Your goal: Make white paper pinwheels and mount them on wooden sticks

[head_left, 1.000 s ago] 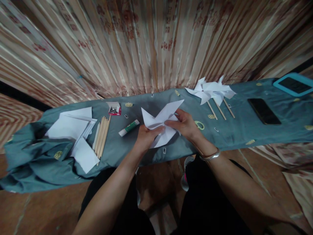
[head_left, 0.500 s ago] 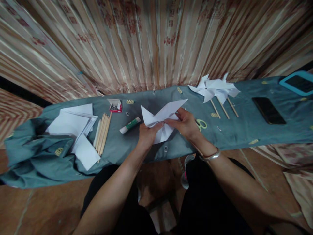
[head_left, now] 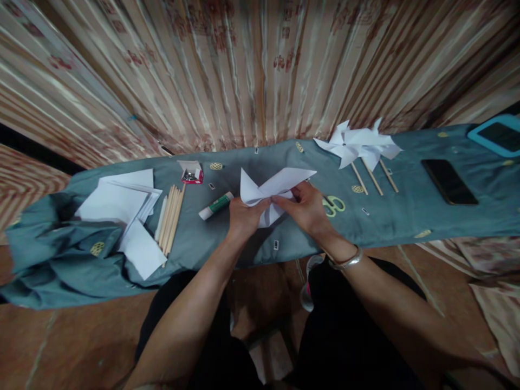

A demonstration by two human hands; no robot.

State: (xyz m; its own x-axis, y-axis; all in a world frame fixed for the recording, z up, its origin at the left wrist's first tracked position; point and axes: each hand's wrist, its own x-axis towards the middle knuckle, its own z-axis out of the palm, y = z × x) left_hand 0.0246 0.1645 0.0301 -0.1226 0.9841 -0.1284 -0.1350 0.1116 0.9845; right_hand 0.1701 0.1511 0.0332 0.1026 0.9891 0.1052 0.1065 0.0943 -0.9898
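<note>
Between my two hands is a white paper pinwheel (head_left: 280,183), its corners folded in toward the middle and its pointed blades standing up. My left hand (head_left: 245,216) grips its left side, thumb pressed near the centre. On the other side my right hand (head_left: 306,208) pinches the paper, its thumb tip almost meeting the left thumb. The fingers beneath the paper are hidden. A green and white glue stick (head_left: 216,206) lies just left of my left hand. Yellow-green scissors (head_left: 335,206) lie to the right, partly behind my right hand.
Finished pinwheels (head_left: 349,145) on wooden sticks lie at the back right, near a black phone (head_left: 449,182) and a blue-framed tablet (head_left: 498,136). Leftward are a small open box of pins (head_left: 192,173), several wooden sticks (head_left: 173,219) and white paper sheets (head_left: 117,200). A curtain (head_left: 244,81) hangs behind.
Both hands still hold the pinwheel. Its lower blade has tilted up and shows less below the thumbs, and my right hand has shifted slightly left, uncovering more of the scissors.
</note>
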